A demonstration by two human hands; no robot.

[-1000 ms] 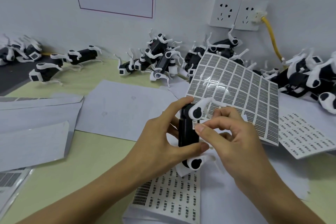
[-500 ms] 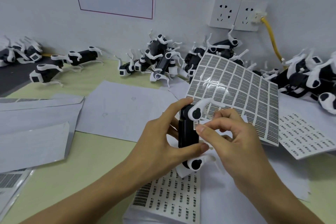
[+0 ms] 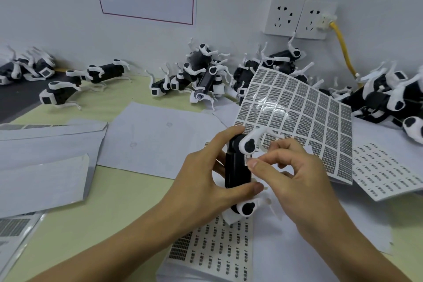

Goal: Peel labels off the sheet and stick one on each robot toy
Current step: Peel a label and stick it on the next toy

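Compared with the frame half a second ago, little has changed: both hands remain at the same toy, and the right thumb tip has stayed pressed on the small white label on the toy's body.

The bench (image 3: 119, 201) is pale green and carries loose white backing papers (image 3: 158, 137). Three printed label sheets are countable near the hands: one glossy grid sheet (image 3: 304, 119) propped up tilted behind the held toy, one flat sheet at the right (image 3: 386, 171), and one on a stack under the forearms (image 3: 219, 247). Robot toys lie along the wall in clusters: a left group (image 3: 27, 68), two separate ones (image 3: 105, 73), a centre heap (image 3: 201, 75) and a right heap (image 3: 389, 98); the heaped ones cannot be counted exactly.

The left hand (image 3: 201, 176) grasps the held robot toy (image 3: 237, 167) round its black body, thumb across the lower end. The toy stands upright just above the stack, black with white leg joints at top and bottom. The right hand (image 3: 295, 176) has its fingers curled, thumb tip touching the label (image 3: 247, 158) just below the upper joint; the print is too small to read.
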